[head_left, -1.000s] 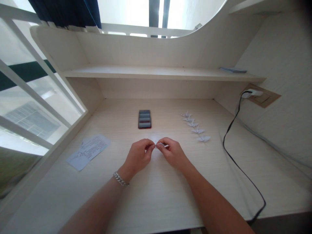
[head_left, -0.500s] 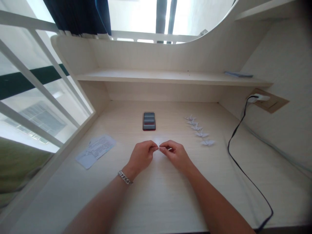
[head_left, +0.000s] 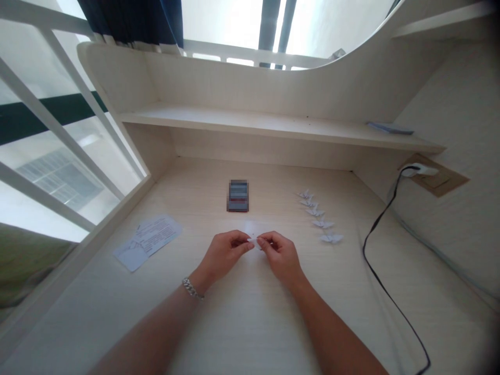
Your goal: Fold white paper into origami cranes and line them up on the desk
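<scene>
The left hand (head_left: pixel 224 253) and right hand (head_left: pixel 280 253) are holding close together over the table (head_left: pixel 250 323), each grip pinching the small white paper piece (head_left: pixel 254 241) between thumb and fingers. Just beyond them, on the far side, a dark rectangular object (head_left: pixel 238 196) is lying, its face blurred. To the right, folded paper figures (head_left: pixel 323 224) are forming a slanting row from far to near. Printed paper (head_left: pixel 160 234) is lying on the left; a black cable (head_left: pixel 364 245) is trailing along the right.
</scene>
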The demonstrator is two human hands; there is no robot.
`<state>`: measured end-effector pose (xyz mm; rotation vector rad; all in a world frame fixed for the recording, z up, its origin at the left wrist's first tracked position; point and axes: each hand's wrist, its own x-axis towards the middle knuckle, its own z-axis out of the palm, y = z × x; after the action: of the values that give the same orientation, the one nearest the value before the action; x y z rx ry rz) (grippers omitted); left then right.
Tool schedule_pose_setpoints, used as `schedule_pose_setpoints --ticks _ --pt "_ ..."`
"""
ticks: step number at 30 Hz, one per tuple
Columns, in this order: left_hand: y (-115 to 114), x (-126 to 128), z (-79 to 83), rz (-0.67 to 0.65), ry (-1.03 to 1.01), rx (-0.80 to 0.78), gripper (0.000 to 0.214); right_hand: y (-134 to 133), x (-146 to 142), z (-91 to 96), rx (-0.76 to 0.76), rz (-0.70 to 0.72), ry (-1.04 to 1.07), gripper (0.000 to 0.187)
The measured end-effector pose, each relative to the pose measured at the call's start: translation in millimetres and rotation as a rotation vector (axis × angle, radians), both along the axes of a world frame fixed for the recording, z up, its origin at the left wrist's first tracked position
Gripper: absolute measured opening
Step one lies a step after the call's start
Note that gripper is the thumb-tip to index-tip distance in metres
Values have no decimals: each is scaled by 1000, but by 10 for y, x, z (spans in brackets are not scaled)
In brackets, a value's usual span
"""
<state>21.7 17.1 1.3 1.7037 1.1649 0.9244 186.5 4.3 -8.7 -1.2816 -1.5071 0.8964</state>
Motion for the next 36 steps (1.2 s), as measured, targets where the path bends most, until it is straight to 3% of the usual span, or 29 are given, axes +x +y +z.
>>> schedule_pose_setpoints --ticks 7,12,16,22,28,33,36 --pt "32 -24 -89 11 -60 -151 23 -16 -9 -104 -139 30 65 19" --pt "36 -43 -88 -18 -73 -220 23 -48 -31 -112 -153 40 34 20" --pt "30 -53 -63 -28 -36 -187 23 -60 -46 -84 -161 26 2 21" --pt "15 -52 -91 2 33 -104 20 -43 -61 -66 -153 142 -21 20" --pt "11 -16 -135 8 53 -23 24 -32 -87 -84 -107 36 -28 19" --pt "2 -16 -112 4 120 50 22 -38 -94 -43 -72 117 -89 19" --pt "1 5 -125 16 54 14 25 -1 -105 -66 -71 80 -38 19"
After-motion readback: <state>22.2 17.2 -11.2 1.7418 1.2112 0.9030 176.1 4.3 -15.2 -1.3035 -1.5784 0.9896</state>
